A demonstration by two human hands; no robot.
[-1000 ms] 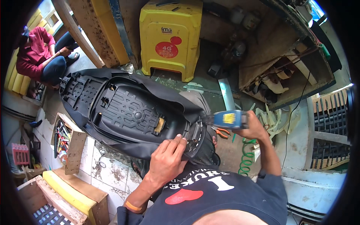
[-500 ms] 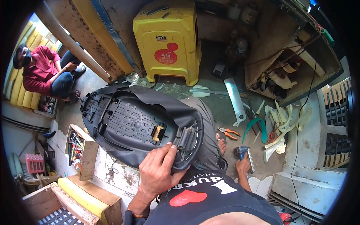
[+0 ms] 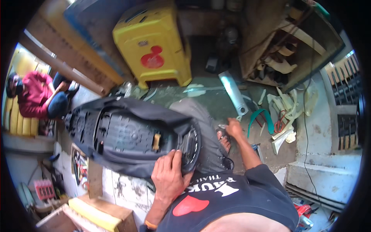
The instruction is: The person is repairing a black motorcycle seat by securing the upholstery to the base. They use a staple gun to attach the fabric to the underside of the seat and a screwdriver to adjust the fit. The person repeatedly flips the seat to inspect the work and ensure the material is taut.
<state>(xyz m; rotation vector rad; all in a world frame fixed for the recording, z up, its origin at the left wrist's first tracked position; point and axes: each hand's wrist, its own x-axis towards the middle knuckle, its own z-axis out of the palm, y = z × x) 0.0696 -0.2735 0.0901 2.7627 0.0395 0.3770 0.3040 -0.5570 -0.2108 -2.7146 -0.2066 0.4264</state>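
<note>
A black seat base [image 3: 127, 137] with loose dark cover [image 3: 150, 110] round its rim lies across my lap. My left hand [image 3: 170, 176] grips its lower right edge. My right hand [image 3: 235, 128] reaches down to the floor beside my bare foot [image 3: 225, 141], its fingers blurred at a small metallic item I cannot make out. The blue staple gun [image 3: 257, 152] lies on the floor, partly behind my right forearm. A long metal blade [image 3: 232, 92] and red-handled scissors [image 3: 280, 121] lie nearby.
A yellow stool [image 3: 150, 46] stands ahead, a wooden cabinet [image 3: 255, 58] at the right. A person in red [image 3: 33, 94] crouches at upper left. A tool box [image 3: 94, 178] and foam-topped wooden box [image 3: 96, 210] are at lower left; pale scraps [image 3: 284, 104] lie right.
My right hand has brought the staple gun down from the seat's end, let it go on the floor and moved forward to the pliers' spot. My left hand stays on the seat.
</note>
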